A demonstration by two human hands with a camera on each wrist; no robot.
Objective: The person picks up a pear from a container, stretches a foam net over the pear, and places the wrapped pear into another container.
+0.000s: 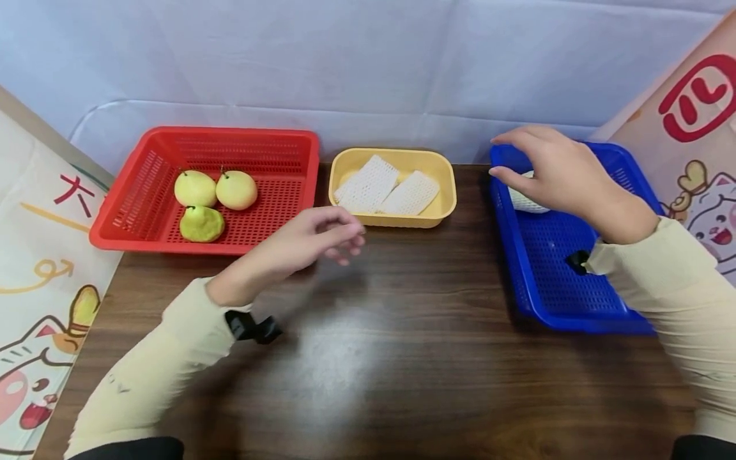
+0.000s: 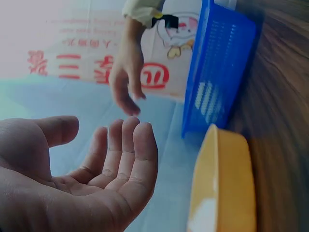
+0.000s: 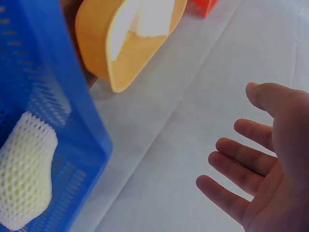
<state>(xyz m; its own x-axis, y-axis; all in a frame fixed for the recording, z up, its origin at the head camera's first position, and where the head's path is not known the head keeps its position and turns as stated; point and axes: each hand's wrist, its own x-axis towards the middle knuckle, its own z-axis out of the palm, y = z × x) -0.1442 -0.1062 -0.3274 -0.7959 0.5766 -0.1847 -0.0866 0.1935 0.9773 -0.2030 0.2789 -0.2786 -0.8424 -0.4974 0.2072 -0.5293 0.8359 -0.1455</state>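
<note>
My right hand (image 1: 560, 169) is raised over the back of the blue basket (image 1: 531, 287), fingers apart and holding nothing. Beneath it in that basket lies a pale green pear in a white foam net (image 3: 26, 174), partly hidden by the hand in the head view. My left hand (image 1: 301, 243) hovers above the table beside the red basket (image 1: 282, 137), its fingers loosely bent around nothing. Two white foam nets (image 1: 368, 182) lie flat in the yellow tray (image 1: 397, 220) between the baskets. Three pears sit in the red basket, two smooth yellow ones (image 1: 237, 190) and a greener, lumpy one (image 1: 201, 223).
The dark wooden table (image 1: 368, 358) extends toward me in front of the containers. A pale cloth wall (image 1: 368, 70) rises right behind them. Printed panels stand at the left (image 1: 40, 268) and the right (image 1: 701, 147), the right one close to the blue basket.
</note>
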